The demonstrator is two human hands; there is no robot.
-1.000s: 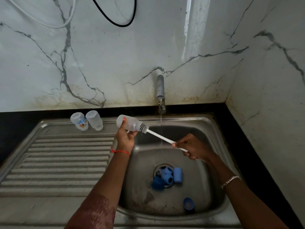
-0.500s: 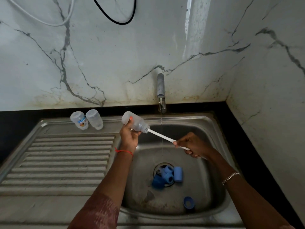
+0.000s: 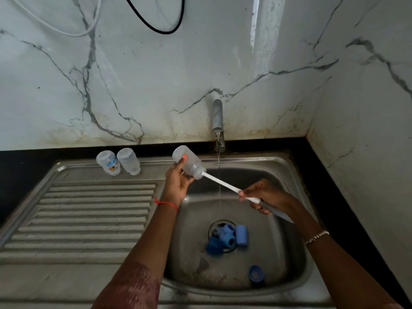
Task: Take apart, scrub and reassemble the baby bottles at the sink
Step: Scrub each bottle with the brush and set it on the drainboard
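Note:
My left hand [image 3: 178, 181] grips a clear baby bottle [image 3: 188, 162], tilted with its mouth down to the right, above the steel sink's [image 3: 296, 284] left rim. My right hand [image 3: 265, 196] holds the white handle of a bottle brush [image 3: 219, 181]; the brush head is inside the bottle and hidden. Two more clear bottles [image 3: 118, 162] stand upside down on the drainboard at the back. Several blue caps and collars [image 3: 227, 238] lie around the drain, and one blue cap [image 3: 256, 273] lies near the basin's front.
The tap [image 3: 218, 121] runs a thin stream of water into the basin between my hands. The ribbed drainboard [image 3: 84, 219] stretches to the left. Marble walls close in behind and on the right, with a black counter strip along them.
The brush has gone deeper into the bottle; its bristles showed at the mouth before. Both hands and the bottle shifted slightly right, toward the water stream.

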